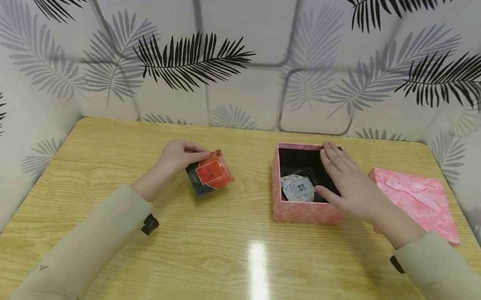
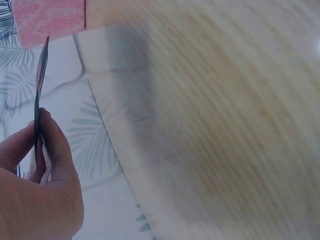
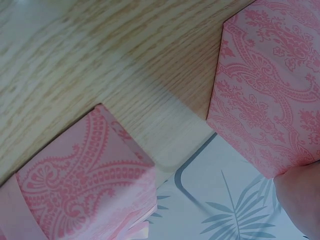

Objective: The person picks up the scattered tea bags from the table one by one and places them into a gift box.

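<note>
My left hand (image 1: 182, 157) pinches a flat red-and-black packet (image 1: 211, 172) between thumb and fingers, above the left half of the table. Seen edge-on in the left wrist view, the packet (image 2: 41, 75) is thin and stands upright from the fingertips. An open pink box (image 1: 305, 213) with a black inside stands right of centre. Inside it lie a pale patterned packet (image 1: 301, 188) and dark pieces partly behind it. My right hand (image 1: 350, 184) lies over the box's right wall with its fingers extended, the thumb reaching across the opening.
A pink lid (image 1: 420, 201) with a bow lies on the wooden table (image 1: 189, 265) to the right of the box. Behind the table and at both sides hangs leaf-patterned cloth (image 1: 249, 85). Dark wrist straps show under both sleeves.
</note>
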`<action>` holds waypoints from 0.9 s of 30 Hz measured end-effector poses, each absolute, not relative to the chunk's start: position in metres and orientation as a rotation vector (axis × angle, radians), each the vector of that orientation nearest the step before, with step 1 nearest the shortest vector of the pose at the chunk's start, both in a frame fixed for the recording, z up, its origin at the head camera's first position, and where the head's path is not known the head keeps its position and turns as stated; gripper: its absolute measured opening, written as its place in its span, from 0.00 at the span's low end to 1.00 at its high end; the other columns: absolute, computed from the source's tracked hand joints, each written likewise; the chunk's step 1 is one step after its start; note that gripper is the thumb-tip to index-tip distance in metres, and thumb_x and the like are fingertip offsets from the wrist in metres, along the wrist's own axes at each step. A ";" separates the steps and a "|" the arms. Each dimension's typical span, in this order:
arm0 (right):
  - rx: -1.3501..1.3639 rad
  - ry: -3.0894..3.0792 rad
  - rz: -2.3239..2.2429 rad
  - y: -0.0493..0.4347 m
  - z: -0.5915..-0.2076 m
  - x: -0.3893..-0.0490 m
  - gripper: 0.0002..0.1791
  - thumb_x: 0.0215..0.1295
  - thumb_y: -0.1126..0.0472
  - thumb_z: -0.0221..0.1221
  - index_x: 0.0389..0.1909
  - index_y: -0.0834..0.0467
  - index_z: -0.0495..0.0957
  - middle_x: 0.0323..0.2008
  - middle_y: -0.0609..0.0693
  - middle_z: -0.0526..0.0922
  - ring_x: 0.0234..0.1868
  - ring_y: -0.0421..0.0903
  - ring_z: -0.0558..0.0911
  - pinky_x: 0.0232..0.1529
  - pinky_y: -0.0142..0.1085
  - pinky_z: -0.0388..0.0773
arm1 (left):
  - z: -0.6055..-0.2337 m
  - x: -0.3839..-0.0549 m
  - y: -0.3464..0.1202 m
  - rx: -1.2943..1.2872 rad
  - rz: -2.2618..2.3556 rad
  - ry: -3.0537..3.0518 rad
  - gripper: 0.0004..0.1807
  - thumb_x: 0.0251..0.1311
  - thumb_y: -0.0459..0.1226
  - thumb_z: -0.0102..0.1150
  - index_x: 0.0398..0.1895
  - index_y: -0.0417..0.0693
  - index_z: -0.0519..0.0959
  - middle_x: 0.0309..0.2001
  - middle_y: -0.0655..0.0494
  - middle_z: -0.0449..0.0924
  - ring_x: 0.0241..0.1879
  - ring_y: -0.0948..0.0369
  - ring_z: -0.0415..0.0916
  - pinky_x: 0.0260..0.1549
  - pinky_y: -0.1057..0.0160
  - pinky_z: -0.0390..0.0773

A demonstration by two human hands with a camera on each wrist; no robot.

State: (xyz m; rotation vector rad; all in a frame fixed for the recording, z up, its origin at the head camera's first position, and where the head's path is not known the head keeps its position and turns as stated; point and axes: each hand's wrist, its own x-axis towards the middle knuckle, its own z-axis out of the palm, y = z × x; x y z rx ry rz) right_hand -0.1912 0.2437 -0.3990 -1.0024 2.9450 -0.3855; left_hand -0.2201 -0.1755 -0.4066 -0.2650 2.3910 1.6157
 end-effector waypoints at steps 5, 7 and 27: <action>-1.018 2.951 -0.386 0.244 -0.399 -0.192 0.46 0.80 0.47 0.57 0.83 0.71 0.50 0.85 0.68 0.46 0.86 0.67 0.46 0.88 0.53 0.40 | -0.397 -0.226 -0.166 -0.271 1.610 2.373 0.17 0.73 0.40 0.67 0.59 0.40 0.86 0.57 0.47 0.84 0.45 0.63 0.81 0.48 0.66 0.84; -1.015 2.952 -0.385 0.244 -0.399 -0.192 0.46 0.79 0.47 0.57 0.83 0.71 0.50 0.85 0.68 0.46 0.86 0.67 0.46 0.88 0.53 0.40 | -0.393 -0.228 -0.163 -0.268 1.603 2.377 0.17 0.73 0.40 0.67 0.58 0.40 0.86 0.56 0.48 0.85 0.45 0.63 0.80 0.49 0.64 0.83; -0.991 2.951 -0.362 0.243 -0.397 -0.193 0.46 0.78 0.49 0.59 0.83 0.71 0.50 0.85 0.69 0.47 0.86 0.67 0.47 0.87 0.56 0.44 | -0.365 -0.244 -0.120 -0.137 1.772 2.312 0.16 0.69 0.39 0.71 0.54 0.38 0.89 0.39 0.58 0.87 0.33 0.68 0.82 0.37 0.70 0.84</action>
